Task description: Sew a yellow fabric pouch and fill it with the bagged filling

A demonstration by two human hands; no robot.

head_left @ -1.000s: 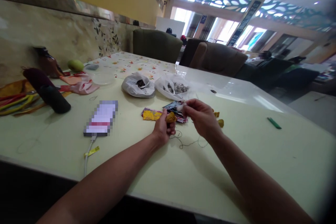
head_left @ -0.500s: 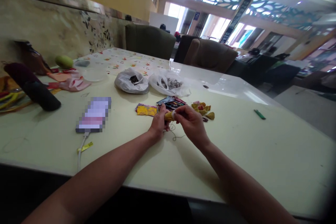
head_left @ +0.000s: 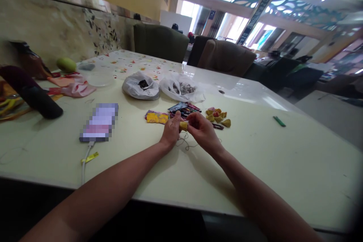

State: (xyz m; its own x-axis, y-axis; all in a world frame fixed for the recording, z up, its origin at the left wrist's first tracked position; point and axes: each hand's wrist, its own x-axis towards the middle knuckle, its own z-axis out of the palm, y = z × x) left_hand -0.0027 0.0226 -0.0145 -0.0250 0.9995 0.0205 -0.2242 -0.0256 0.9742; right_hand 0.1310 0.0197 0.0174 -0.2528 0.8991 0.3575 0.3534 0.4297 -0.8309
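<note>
My left hand (head_left: 171, 131) is closed around a small yellow cloth pouch (head_left: 183, 125), thumb up along it. At the pouch's right end, my right hand (head_left: 202, 130) pinches a little tuft of white stuffing (head_left: 187, 121), mostly hidden by the fingers. Below the hands a thin dark thread (head_left: 186, 146) curls on the table. Just beyond them lie a flat yellow cloth piece (head_left: 157, 117) and a pile of dark patterned cloth pieces (head_left: 181, 108). Several finished-looking yellow cloth pouches (head_left: 217, 114) sit in a cluster to the right.
Behind the cloth stand two white plastic bags, one with dark contents (head_left: 136, 90), one with greyish-white lumps (head_left: 185, 87). A phone (head_left: 99, 123) on a cable lies left, near a dark cylinder (head_left: 39, 96) and a green fruit (head_left: 66, 65). A green cutter-like object (head_left: 279, 121) lies right.
Less white stuffing shows at the pouch's end, and less of the pouch sticks out between my hands. My right fingers stay close against it. The view has shifted slightly.
</note>
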